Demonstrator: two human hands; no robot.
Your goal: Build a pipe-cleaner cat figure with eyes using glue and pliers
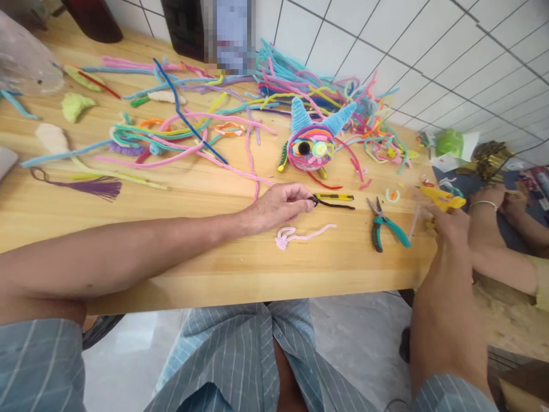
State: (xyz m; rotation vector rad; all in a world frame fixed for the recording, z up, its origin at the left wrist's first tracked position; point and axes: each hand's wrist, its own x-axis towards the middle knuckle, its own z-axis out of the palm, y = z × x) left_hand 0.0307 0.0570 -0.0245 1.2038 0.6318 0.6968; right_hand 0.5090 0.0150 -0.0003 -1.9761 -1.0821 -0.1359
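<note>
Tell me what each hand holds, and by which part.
Left hand: black pipe cleaner, looped end. Right hand: glue gun, apparently by its handle.

blue-grey short sleeves (pixel 38 366), thin white stripes; same striped fabric over lap (pixel 231 349); forearms bare

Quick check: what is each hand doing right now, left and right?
Left hand: fingertips pinched shut on the black pipe cleaner.
Right hand: closed around the yellow glue gun.
</note>
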